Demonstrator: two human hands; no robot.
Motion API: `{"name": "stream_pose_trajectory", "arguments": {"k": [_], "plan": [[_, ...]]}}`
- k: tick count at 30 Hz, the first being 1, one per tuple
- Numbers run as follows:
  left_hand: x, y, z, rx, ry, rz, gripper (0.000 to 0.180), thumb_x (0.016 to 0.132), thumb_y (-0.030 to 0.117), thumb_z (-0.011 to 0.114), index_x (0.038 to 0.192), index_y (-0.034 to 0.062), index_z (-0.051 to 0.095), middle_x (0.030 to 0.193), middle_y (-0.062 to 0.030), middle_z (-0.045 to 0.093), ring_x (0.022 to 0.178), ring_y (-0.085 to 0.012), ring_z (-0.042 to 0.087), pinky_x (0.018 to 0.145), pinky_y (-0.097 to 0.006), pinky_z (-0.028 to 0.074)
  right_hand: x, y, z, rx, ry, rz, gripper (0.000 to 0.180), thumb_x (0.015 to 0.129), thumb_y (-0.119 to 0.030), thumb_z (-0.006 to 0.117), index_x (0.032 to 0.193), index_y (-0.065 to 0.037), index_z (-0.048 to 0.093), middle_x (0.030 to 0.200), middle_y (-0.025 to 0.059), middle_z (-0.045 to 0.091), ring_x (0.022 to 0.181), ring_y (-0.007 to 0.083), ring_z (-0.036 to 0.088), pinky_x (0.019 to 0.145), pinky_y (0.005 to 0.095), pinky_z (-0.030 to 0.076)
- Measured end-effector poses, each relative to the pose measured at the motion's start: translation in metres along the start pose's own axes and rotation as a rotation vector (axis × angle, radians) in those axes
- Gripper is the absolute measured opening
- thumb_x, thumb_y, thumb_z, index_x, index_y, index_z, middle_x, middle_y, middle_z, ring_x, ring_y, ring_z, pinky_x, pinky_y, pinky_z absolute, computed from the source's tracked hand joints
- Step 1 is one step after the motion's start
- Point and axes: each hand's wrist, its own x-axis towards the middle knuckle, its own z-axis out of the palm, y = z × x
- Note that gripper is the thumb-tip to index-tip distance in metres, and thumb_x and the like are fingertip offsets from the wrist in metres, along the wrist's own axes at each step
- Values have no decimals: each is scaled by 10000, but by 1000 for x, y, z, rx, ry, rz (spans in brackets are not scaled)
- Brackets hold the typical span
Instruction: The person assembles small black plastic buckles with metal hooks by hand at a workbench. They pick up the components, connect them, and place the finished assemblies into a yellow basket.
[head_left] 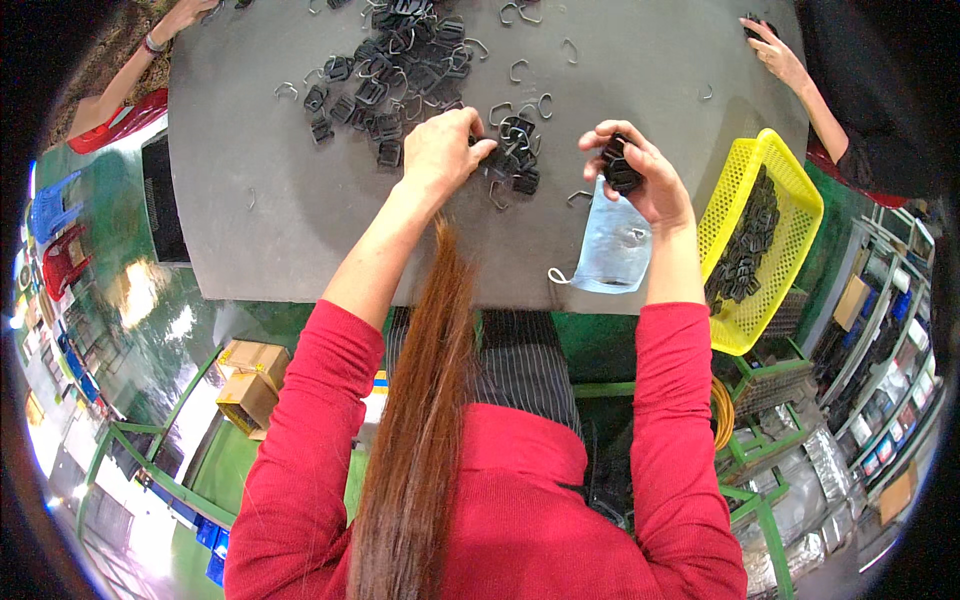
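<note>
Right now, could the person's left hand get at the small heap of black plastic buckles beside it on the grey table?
Probably yes: the left hand rests at the small heap of black buckles, fingers already touching it, with nothing between them.

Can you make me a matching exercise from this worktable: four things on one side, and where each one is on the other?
Things:
1. yellow basket
2. face mask
3. left hand
4. right hand

Places or states:
A. reaching into the small pile of black parts
B. lying at the table's near edge
C. holding black clips above the table
D. at the table's right side, filled with dark pieces

Pairs: 1-D, 2-B, 3-A, 4-C
</note>
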Motion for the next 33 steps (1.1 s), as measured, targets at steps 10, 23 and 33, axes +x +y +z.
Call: {"name": "stream_pose_trajectory", "arguments": {"k": [10,23,33], "plan": [[0,-26,-40,-1634,-484,-128,176,855,229,598,962,106,532,895,-22,585,959,-191,609,598,-274,547,75,24,30,-1372,297,111,218,744,-254,677,906,-108,681,953,123,663,962,290,612,833,393,470],[-21,5,10,21,-191,-62,321,712,306,746,885,57,643,786,-94,643,781,-195,620,700,-304,473,10,1,-24,10,82,29,161,832,-181,607,957,-97,551,838,32,609,670,84,571,429,181,350],[6,-14,-22,-308,-320,-192,243,742,240,711,855,34,652,752,-39,628,707,-118,560,678,-276,452,34,47,18,-927,294,114,219,776,-221,676,902,-50,623,758,44,627,613,116,582,550,264,456]]}}
